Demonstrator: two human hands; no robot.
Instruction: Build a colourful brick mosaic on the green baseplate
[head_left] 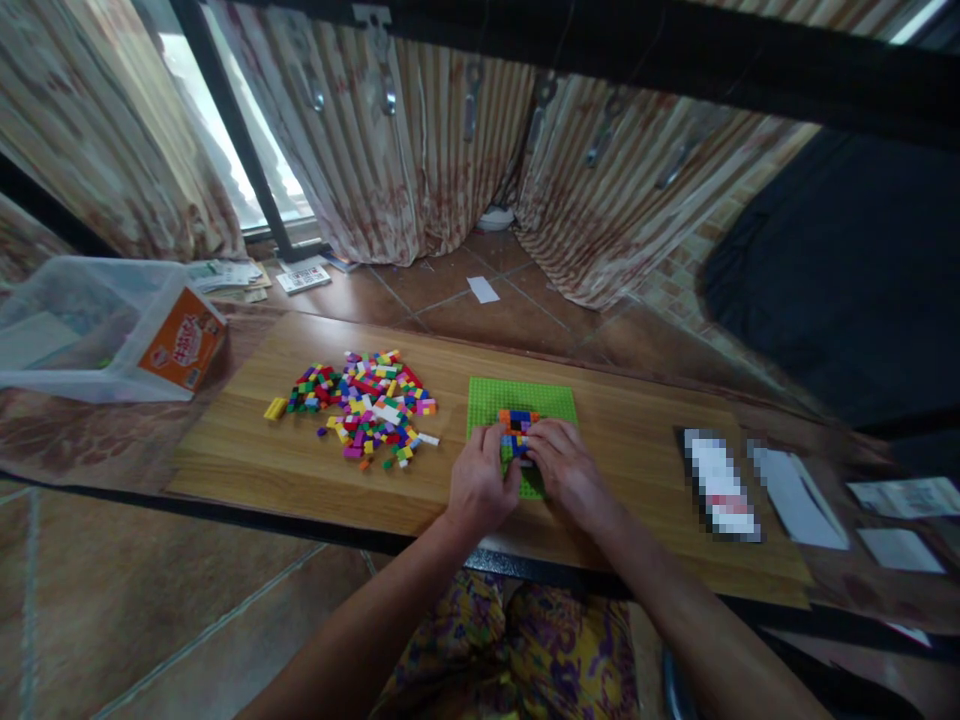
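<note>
A green studded baseplate [487,395] lies on the wooden board in front of me. On it stands a small build of toy bricks [519,418], with orange, blue and other colours showing. My left hand [481,480] is closed against the build's left side, thumb and fingers bent around it. From the right, my right hand [568,468] has its fingers bent and pressed together on the same bricks. The fingers cover part of the build, so the exact brick under each fingertip is hidden. Left of the plate spreads a pile of loose toy bricks [386,395] in many colours.
A clear plastic bin [82,385] with an orange label stands at the far left. The wooden board [630,490] carries a phone-like object [720,488], blurred out, on the right. Papers [802,500] lie beyond it. Curtains [450,170] hang behind the table.
</note>
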